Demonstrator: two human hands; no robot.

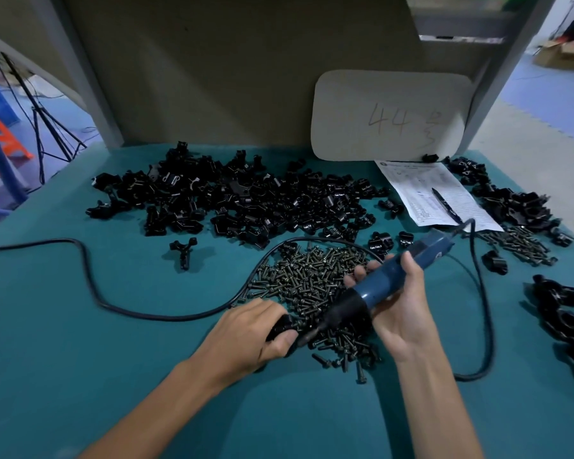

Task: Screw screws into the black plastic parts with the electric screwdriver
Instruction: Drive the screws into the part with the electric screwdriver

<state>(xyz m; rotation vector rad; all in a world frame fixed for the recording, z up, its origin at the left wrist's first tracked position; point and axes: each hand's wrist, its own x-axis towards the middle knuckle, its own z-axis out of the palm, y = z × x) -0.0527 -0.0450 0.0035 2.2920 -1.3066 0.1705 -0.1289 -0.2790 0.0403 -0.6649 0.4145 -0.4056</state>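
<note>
At the near edge of the screw pile (pixel 305 279), on the green tabletop (pixel 113 359): my left hand (pixel 252 329) holds one black part (pixel 280 324), fingers (pixel 279 342) curled round it and pinching it low against the tabletop. My right hand (pixel 398 309) wraps the driver (pixel 385 283), fingers closed round the blue barrel, thumb on top. The bit (pixel 307 336) slants down and to the left and meets the part just beside my left thumb. Whether a screw sits on the bit I cannot tell: that spot is dark and blurred. Judged step: seating or driving a screw into this one part. Next move calls for the bit in line with the hole, the part kept from turning, a light push along the bit, then the trigger. Risk: a slanted bit may slip toward my thumb. The heap (pixel 229 197) of loose parts lies beyond the screws. The cord (pixel 63 240) loops off left.
</note>
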